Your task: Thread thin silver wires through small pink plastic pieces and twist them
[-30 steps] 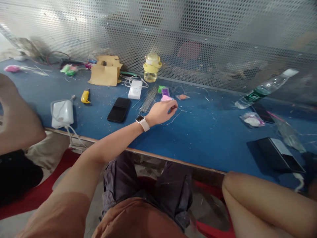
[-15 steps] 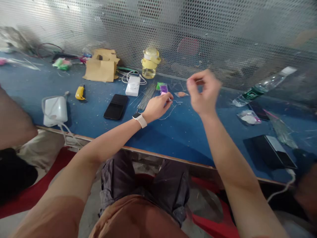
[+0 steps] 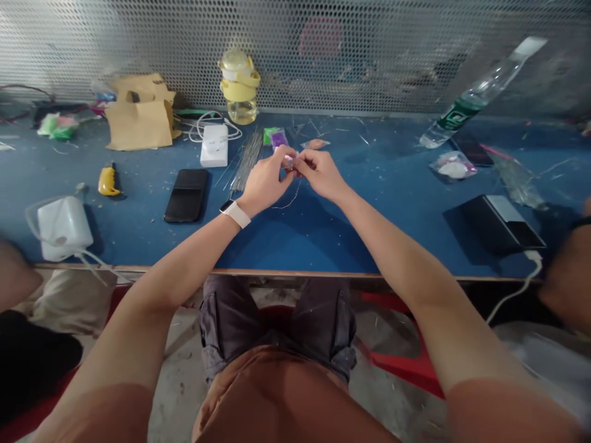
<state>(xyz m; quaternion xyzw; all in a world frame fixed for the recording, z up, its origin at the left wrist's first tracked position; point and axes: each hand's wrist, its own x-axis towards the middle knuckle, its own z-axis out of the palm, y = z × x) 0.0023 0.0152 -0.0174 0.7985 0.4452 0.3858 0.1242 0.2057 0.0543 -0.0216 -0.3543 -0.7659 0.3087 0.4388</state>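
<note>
My left hand [image 3: 268,178], with a pale-banded watch [image 3: 236,213] on its wrist, is closed in a pinch above the blue table. The fingertips of my right hand [image 3: 322,173] meet it, also pinched. A thin pale strand [image 3: 292,200] runs down from between the hands and curves onto the tabletop. What else the fingertips hold is too small and covered to make out. Just behind my left hand lie a purple packet [image 3: 278,139] and a green packet [image 3: 269,135]. A bundle of thin grey wires [image 3: 248,161] lies left of them, and a small packet with orange contents [image 3: 316,144] lies behind my right hand.
On the left are a black phone [image 3: 186,195], a white box [image 3: 215,146], a yellow cutter [image 3: 108,181] and a white power bank [image 3: 64,227]. A yellow-lidded bottle [image 3: 240,89] stands by the mesh wall. A tilted water bottle [image 3: 480,92] and a black box [image 3: 503,224] are at right.
My right hand has come down and left from its raised position to meet my left hand's fingertips. My left hand stays close to the packets. The whole view has shifted and levelled.
</note>
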